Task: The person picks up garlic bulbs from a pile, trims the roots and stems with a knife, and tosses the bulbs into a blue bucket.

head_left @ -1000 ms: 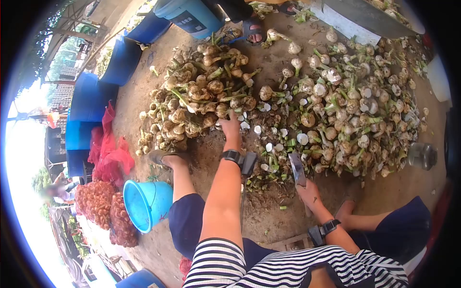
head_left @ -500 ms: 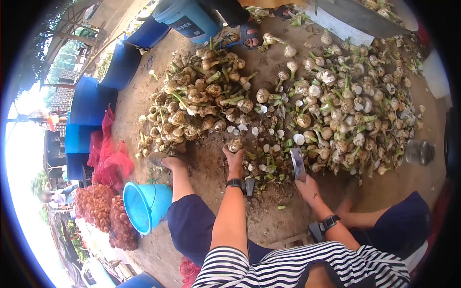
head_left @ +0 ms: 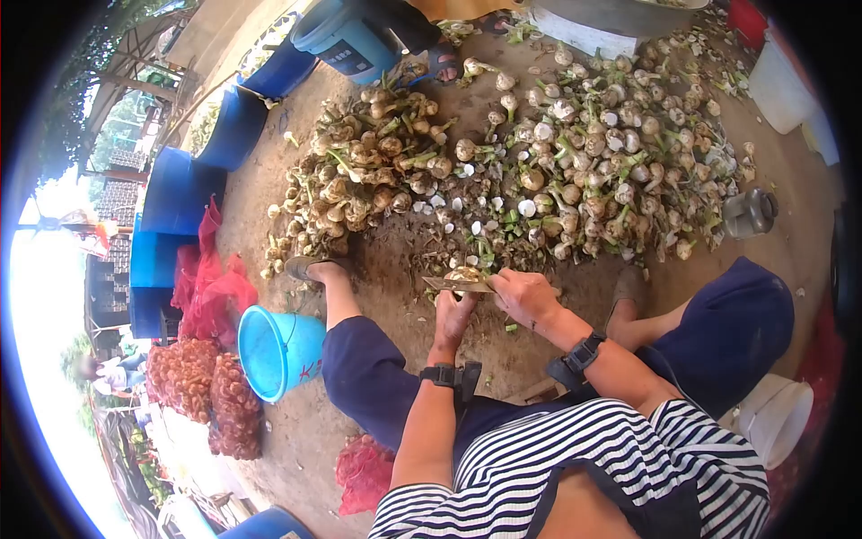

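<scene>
Pale garlic bulb (head_left: 466, 273) atop left hand (head_left: 453, 310)

Bare dirt ground (head_left: 359, 269) in daylight, with blue barrels (head_left: 180, 193) and red mesh sacks (head_left: 211, 287) along the edge.

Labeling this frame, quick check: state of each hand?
Left hand: closed on a garlic bulb.
Right hand: closed on the knife, blade against the bulb.

Two garlic heaps (head_left: 377, 171) (head_left: 611, 171) lie side by side before the hands (head_left: 489, 301), bucket (head_left: 274, 350) at left.
</scene>
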